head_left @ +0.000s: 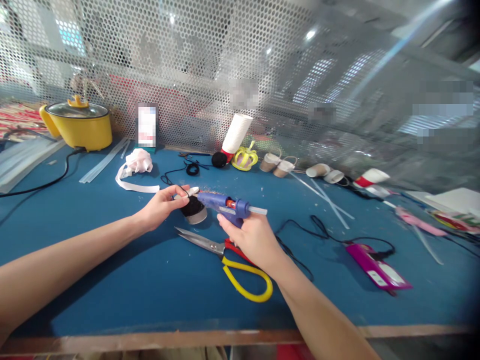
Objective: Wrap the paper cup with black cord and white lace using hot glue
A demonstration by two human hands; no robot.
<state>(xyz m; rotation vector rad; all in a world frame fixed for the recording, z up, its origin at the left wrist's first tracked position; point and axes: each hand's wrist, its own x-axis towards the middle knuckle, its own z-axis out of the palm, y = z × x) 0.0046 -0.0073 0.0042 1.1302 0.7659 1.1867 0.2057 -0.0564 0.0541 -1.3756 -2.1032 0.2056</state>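
while the right hand [255,235] grips a blue glue gun [225,204], nozzle at a small cup [195,212] on the table [112,280], the left hand [161,206] pinches it, perhaps with white strip; hot glue could burn its fingertips [183,190].

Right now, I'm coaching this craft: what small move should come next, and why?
Probably ease the glue gun onto the cup and squeeze: the right hand points its nozzle at the cup's black top, while the left hand holds a white strip there.
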